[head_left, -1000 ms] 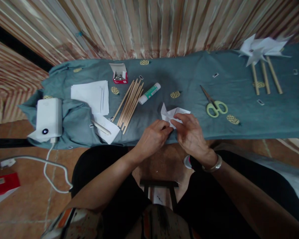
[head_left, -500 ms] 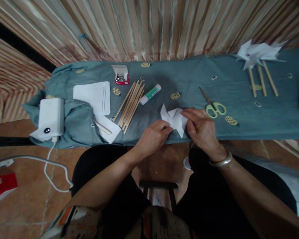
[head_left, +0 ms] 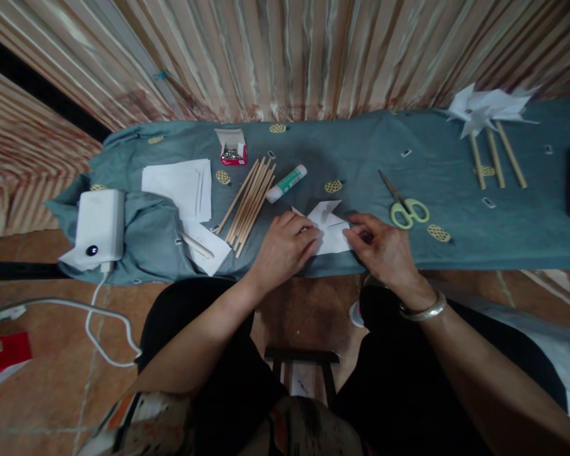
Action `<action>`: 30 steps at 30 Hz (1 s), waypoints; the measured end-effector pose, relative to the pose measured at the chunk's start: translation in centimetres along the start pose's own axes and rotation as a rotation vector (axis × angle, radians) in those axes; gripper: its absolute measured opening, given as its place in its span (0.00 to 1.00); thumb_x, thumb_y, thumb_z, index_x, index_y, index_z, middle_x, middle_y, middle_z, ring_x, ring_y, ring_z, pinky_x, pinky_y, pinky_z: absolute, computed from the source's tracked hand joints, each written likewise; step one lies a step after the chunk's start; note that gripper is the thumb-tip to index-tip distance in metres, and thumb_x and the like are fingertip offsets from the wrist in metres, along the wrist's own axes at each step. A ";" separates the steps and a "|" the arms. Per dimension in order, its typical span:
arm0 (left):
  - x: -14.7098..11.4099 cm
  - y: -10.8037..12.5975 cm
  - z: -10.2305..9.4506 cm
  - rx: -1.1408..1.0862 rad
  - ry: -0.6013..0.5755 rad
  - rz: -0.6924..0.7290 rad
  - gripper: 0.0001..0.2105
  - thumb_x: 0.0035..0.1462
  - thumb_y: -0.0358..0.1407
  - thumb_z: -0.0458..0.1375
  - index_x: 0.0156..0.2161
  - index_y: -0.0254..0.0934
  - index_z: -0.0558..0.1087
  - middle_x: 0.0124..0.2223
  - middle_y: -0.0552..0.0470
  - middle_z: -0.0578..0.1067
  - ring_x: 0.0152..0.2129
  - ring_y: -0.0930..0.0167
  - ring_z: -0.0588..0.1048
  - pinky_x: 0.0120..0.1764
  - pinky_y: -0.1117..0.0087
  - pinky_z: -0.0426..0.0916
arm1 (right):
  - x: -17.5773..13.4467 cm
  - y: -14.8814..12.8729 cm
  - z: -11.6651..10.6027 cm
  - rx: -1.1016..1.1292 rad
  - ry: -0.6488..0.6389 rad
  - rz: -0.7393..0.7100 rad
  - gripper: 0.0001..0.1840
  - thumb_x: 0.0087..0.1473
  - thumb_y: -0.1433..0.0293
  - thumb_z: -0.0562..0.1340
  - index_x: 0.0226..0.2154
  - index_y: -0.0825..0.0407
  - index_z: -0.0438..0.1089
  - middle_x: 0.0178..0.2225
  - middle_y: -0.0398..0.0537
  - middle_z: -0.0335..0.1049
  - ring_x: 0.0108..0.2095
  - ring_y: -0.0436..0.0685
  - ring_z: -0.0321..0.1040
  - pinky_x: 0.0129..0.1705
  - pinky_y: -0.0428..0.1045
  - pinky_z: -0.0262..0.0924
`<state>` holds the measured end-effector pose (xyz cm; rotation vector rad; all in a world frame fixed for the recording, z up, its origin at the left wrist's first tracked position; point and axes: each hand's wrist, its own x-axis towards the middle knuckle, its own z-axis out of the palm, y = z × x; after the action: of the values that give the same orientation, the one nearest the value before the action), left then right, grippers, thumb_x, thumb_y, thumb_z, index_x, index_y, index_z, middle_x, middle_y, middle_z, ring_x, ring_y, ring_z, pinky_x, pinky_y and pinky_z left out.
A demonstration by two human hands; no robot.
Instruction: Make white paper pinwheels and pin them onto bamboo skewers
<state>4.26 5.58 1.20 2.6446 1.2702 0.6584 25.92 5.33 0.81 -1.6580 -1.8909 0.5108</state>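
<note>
Between my hands, close to the front edge of the cloth, is a white paper pinwheel (head_left: 331, 235) with cut, folded blades. My left hand (head_left: 287, 244) has its fingers closed on the pinwheel's left side and covers part of it. On the right side my right hand (head_left: 380, 244) pinches the paper's edge between thumb and curled fingers. A glue stick (head_left: 287, 183) lies behind my left hand. Green-handled scissors (head_left: 403, 201) rest to the right, beyond my right hand.
Wooden sticks (head_left: 251, 206), a red box of metal pins (head_left: 232, 149) and white paper sheets (head_left: 178, 187) lie leftward. A white power bank (head_left: 99, 225) with a cable sits far left. Finished pinwheels on sticks (head_left: 491, 126) lie at the back right. A pleated curtain (head_left: 313, 57) hangs behind.
The pinwheel has turned between my hands, its blades now pointing differently. My left hand has shifted slightly and covers more of its left side.
</note>
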 end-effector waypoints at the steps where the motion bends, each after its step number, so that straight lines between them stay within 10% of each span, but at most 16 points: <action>1: -0.1 0.3 0.1 -0.010 -0.017 0.023 0.12 0.65 0.40 0.54 0.45 0.37 0.76 0.44 0.45 0.76 0.43 0.63 0.70 0.44 0.61 0.65 | -0.1 0.0 0.0 -0.004 0.004 -0.002 0.16 0.57 0.61 0.60 0.44 0.52 0.75 0.29 0.47 0.79 0.28 0.58 0.76 0.32 0.50 0.67; 14: -0.6 1.5 1.4 -0.048 -0.045 0.077 0.11 0.67 0.34 0.50 0.41 0.34 0.75 0.38 0.47 0.76 0.38 0.67 0.74 0.41 0.67 0.71 | -0.9 0.3 -0.3 -0.097 0.014 -0.050 0.13 0.57 0.63 0.61 0.41 0.51 0.75 0.27 0.46 0.77 0.28 0.58 0.74 0.31 0.50 0.65; 30: -1.0 1.7 1.4 -0.120 -0.034 0.032 0.09 0.65 0.32 0.52 0.41 0.34 0.75 0.38 0.47 0.77 0.37 0.68 0.75 0.40 0.68 0.71 | -1.0 0.8 0.0 0.310 -0.017 -0.127 0.04 0.54 0.66 0.65 0.32 0.47 0.77 0.54 0.49 0.69 0.52 0.63 0.69 0.55 0.64 0.63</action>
<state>5.52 3.86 0.10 2.5727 1.1443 0.6691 26.61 4.46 0.16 -1.3289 -1.8088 0.7263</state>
